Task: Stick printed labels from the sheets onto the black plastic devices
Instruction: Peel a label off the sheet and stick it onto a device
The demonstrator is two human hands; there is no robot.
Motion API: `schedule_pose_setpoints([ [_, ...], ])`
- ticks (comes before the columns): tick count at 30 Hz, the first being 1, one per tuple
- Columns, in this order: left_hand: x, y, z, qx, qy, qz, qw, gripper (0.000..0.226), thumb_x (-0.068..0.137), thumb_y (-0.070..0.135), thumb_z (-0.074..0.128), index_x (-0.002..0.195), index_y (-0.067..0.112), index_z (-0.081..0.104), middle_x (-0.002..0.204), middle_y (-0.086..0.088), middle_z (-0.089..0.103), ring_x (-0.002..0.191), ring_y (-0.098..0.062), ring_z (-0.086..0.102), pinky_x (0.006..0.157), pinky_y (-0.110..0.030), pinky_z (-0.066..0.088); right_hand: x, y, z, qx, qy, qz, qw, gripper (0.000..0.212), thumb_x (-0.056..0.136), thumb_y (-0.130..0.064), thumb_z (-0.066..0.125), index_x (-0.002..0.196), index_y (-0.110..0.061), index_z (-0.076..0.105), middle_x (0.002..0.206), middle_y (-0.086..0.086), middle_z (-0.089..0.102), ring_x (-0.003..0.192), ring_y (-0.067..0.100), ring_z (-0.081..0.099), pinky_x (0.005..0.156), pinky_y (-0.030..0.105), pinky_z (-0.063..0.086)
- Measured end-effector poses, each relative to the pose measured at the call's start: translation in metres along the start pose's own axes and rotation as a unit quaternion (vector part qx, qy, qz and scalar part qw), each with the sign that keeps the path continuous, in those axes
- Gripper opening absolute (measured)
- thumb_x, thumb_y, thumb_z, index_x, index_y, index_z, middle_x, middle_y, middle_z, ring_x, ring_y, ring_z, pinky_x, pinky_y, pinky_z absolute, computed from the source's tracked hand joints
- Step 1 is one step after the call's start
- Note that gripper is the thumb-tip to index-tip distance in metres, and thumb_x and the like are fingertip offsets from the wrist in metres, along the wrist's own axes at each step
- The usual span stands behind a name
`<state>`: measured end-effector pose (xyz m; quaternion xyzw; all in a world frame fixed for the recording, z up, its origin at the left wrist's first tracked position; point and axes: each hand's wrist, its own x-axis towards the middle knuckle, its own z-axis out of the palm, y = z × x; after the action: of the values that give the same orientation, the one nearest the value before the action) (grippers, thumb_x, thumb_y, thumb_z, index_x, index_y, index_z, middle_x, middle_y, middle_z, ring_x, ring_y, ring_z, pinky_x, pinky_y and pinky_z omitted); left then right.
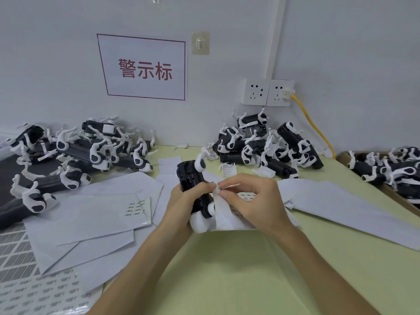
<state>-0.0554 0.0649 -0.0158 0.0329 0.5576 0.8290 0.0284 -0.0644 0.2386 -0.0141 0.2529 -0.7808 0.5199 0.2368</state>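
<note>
Here, right hand [252, 201]: thumb and forefinger [227, 185] are closed tip to tip, pinching a small white label [218, 190]; the other fingers curl loosely beneath.
Label: at the pinch, close against the side of the device; whether it is free of its backing cannot be told.
Left hand [184, 201]: fingers wrapped round the middle of the device, with the thumb tip [211, 185] meeting the right fingertips.
Device [189, 178]: black body held tilted, its upper end pointing away from the fingers; a white hook [201, 162] is at that end and a white end [200, 221] is below the left palm.
Strip [223, 217]: white backing paper rising from under the right palm to the pinch; rows of print [246, 195] show just behind the right fingers.
Sheets [91, 219]: overlapping white papers outward of the left hand, one bearing a small block of printed labels [135, 208].
Grid sheets [34, 292]: farther out beyond the left forearm, covered in rows of labels.
Long sheet [341, 205]: outward of the right hand, lying flat.
Table [227, 269]: pale green, under both forearms.
Left pile [79, 151]: black-and-white devices heaped beyond the left hand.
Right pile [261, 144]: a similar heap beyond the right fingers, against the wall.
Box [342, 157]: brown, far outward of the right hand, holding more devices.
Wall: a sign [145, 69] with red characters, a stick-on hook [200, 43], two sockets [268, 92] and a yellow cable [318, 130] plugged into the right one.
</note>
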Motion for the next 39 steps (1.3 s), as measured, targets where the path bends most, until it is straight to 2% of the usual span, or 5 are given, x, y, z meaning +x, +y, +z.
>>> schedule_pose_setpoints([
  [7, -0.001, 0.001, -0.001, -0.018, 0.000, 0.003, 1.000, 0.018, 0.086, 0.011, 0.073, 0.097, 0.005, 0.060, 0.080, -0.013, 0.059, 0.073, -0.025, 0.059, 0.063, -0.029, 0.051, 0.000, -0.003, 0.000, -0.010, -0.024, -0.014, 1.000, 0.030, 0.085, -0.002, 0.077, 0.103, -0.026, 0.078, 0.095, -0.011, 0.078, 0.086, 0.006, 0.075, 0.080, 0.022, 0.057],
  [23, 0.000, 0.000, 0.000, 0.001, 0.014, -0.011, 1.000, 0.017, 0.086, 0.011, 0.073, 0.096, 0.004, 0.061, 0.079, -0.011, 0.062, 0.071, -0.023, 0.062, 0.061, -0.029, 0.053, 0.000, -0.003, -0.002, -0.021, -0.034, -0.007, 0.999, 0.010, 0.091, -0.002, 0.068, 0.089, -0.011, 0.072, 0.083, -0.010, 0.072, 0.077, 0.009, 0.072, 0.066, 0.013, 0.051],
  [30, 0.002, -0.001, -0.002, -0.010, 0.083, -0.028, 0.996, 0.012, 0.086, 0.009, 0.073, 0.094, 0.009, 0.064, 0.083, -0.012, 0.062, 0.077, -0.026, 0.060, 0.073, -0.037, 0.050, 0.006, -0.005, -0.007, 0.120, -0.022, 0.064, 0.990, 0.004, 0.095, -0.007, 0.056, 0.096, -0.004, 0.059, 0.095, 0.006, 0.076, 0.084, 0.022, 0.075, 0.078, 0.030, 0.056],
  [36, 0.001, 0.004, 0.002, 0.043, 0.178, 0.082, 0.980, 0.014, 0.084, 0.003, 0.075, 0.092, 0.013, 0.068, 0.074, 0.000, 0.065, 0.061, -0.011, 0.060, 0.056, -0.020, 0.052, 0.010, -0.006, -0.009, 0.195, -0.007, 0.113, 0.974, 0.010, 0.091, 0.004, 0.062, 0.098, -0.003, 0.062, 0.095, 0.008, 0.076, 0.084, 0.022, 0.073, 0.076, 0.028, 0.056],
  [39, -0.003, 0.008, 0.004, 0.078, 0.149, 0.128, 0.977, 0.012, 0.085, 0.000, 0.073, 0.089, 0.010, 0.069, 0.086, 0.000, 0.075, 0.072, -0.010, 0.065, 0.068, -0.023, 0.054, 0.009, -0.007, -0.008, 0.194, 0.015, 0.108, 0.975, 0.012, 0.090, 0.008, 0.066, 0.090, -0.004, 0.063, 0.091, 0.013, 0.075, 0.081, 0.021, 0.072, 0.075, 0.026, 0.056],
])
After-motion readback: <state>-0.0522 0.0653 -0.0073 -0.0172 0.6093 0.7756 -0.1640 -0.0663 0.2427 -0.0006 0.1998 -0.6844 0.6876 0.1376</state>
